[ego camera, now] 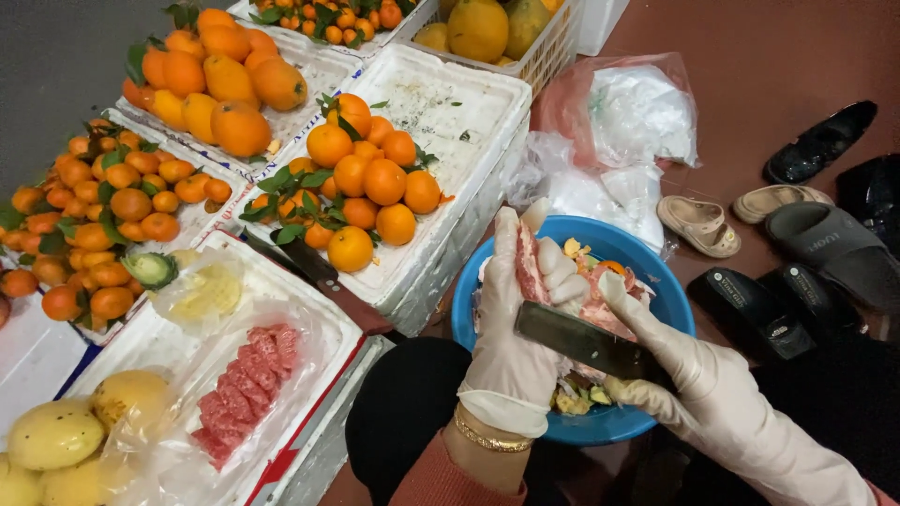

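Two gloved hands over a blue bowl [656, 281].
Left hand [516, 328] grips pink fruit [527, 262]; right hand [675, 365] clasps a knife [572, 339], blade touching the fruit.

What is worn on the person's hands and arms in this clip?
Both the left hand and the right hand wear thin, cream-white disposable gloves, slightly wrinkled and rolled at the cuff. A gold beaded bracelet sits on the left wrist just below the glove's edge. A dusty-pink knitted sleeve covers the left forearm. The right glove reaches further up the forearm; a sliver of pink sleeve shows at the picture's corner.
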